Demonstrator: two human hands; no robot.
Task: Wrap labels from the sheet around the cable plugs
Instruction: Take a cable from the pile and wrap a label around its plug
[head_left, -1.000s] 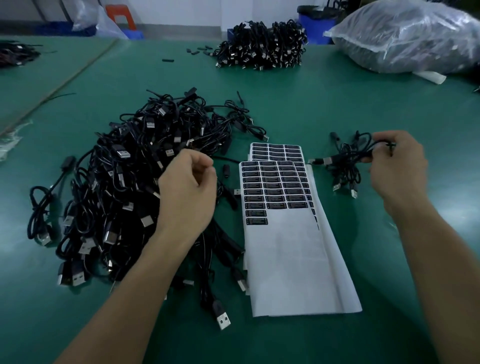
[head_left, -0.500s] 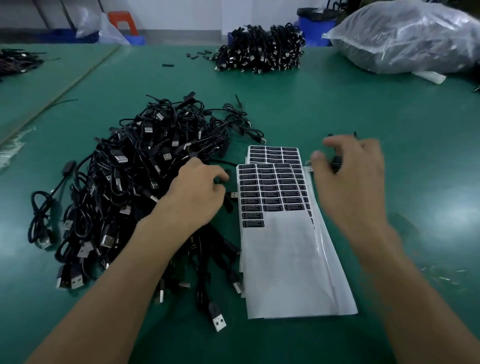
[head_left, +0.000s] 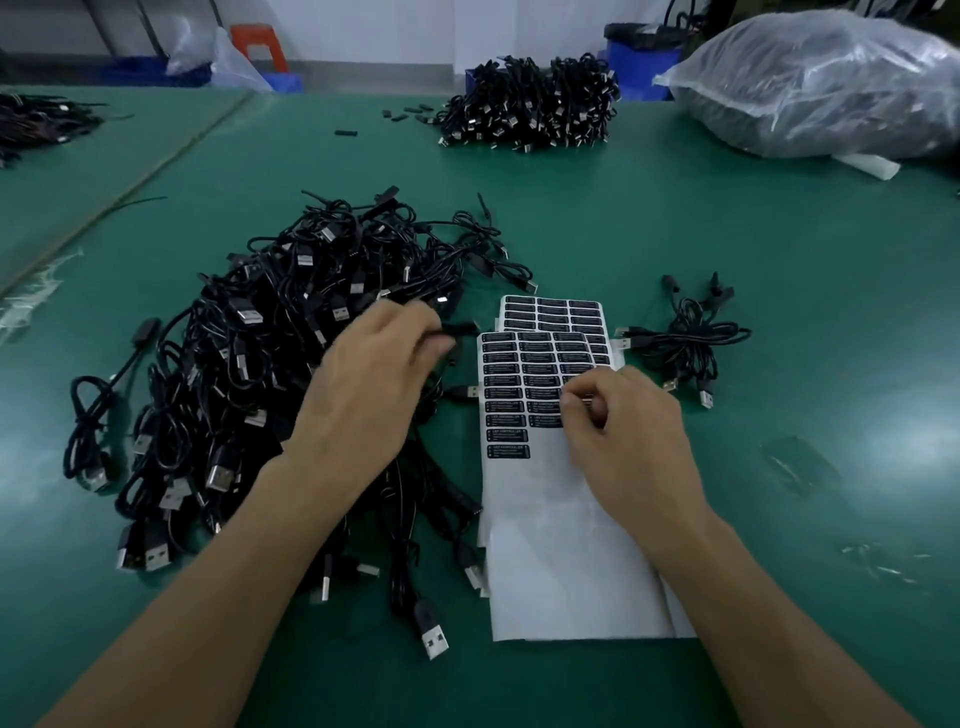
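Note:
A white label sheet (head_left: 561, 545) with rows of black labels (head_left: 535, 358) lies on the green table, on top of other sheets. My right hand (head_left: 623, 441) rests on the sheet and pinches a black label at the right end of a lower row. A large tangle of black USB cables (head_left: 218, 364) lies to the left. My left hand (head_left: 369, 395) holds a black cable plug (head_left: 460, 328) at the pile's right edge, just left of the sheet. A small bunch of cables (head_left: 685, 343) lies right of the sheet.
A stacked bundle of black cables (head_left: 530, 104) sits at the back centre. A clear plastic bag (head_left: 831, 83) full of cables is at the back right. More cables (head_left: 36, 122) lie far left. Blue bins (head_left: 639, 67) stand behind the table.
My right hand left the small bunch of cables on the right and came onto the sheet, pinching a label. My left hand lifted a plug out of the pile toward the sheet.

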